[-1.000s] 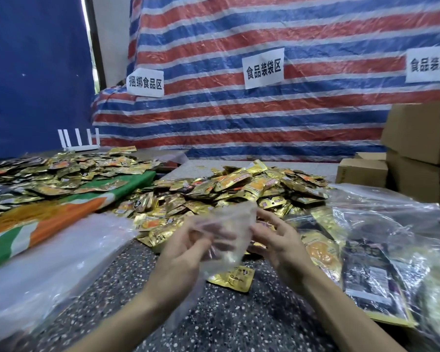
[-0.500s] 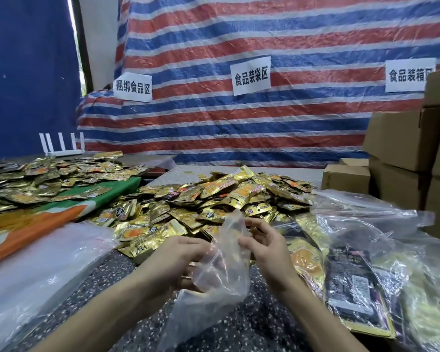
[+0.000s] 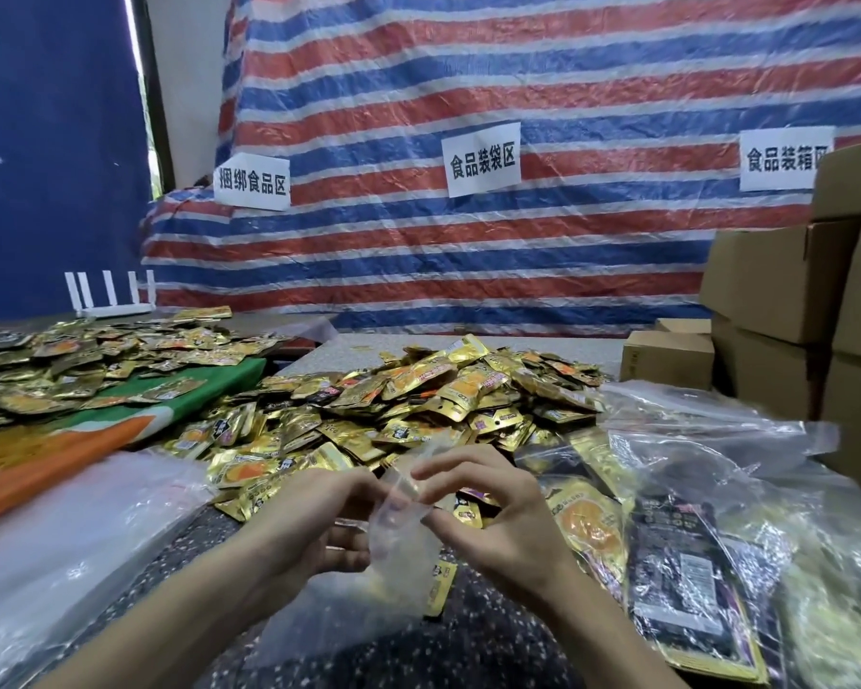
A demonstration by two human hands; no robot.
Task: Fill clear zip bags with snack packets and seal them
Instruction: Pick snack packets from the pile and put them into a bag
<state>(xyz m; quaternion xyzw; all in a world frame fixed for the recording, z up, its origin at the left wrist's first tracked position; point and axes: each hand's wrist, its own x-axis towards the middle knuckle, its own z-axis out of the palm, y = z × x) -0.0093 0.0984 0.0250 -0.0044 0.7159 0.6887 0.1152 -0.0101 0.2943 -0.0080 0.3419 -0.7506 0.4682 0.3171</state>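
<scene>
Striped tarp (image 3: 518,241) across the back with paper signs (image 3: 483,159) on it, cardboard boxes (image 3: 786,290) stacked at the right edge, and a speckled surface (image 3: 493,634) along the bottom of the frame. The snack packets (image 3: 418,400) are heaped at centre, just beyond your hands. More lie on a green-and-orange cloth (image 3: 120,430) at middle left. Filled bags (image 3: 692,564) sit lower right and loose plastic sheeting (image 3: 70,539) lower left.

The clear zip bag (image 3: 398,549) hangs between your hands at lower centre and looks empty. I can't tell if its bottom touches the surface. Your left hand (image 3: 314,519) and right hand (image 3: 498,519) both have the fingers (image 3: 443,462) closed narrow, pinching the film at the bag's top edge, one hand on each side.

Likely step: getting the mouth open before loading.

- Pinch only one lip per hand. If you catch both layers, the zip won't part.
- Pull the lips apart along the whole track, not just at the middle.
- Once it gapes, hold one lip with the left hand and turn the opening toward the heap, so the right hand has a short reach for packets.
- The film looks thin and slippery, so grip close to the zip track, where it's stiffer.
- Keep the track free of packet corners, or the seal will probably fail.
</scene>
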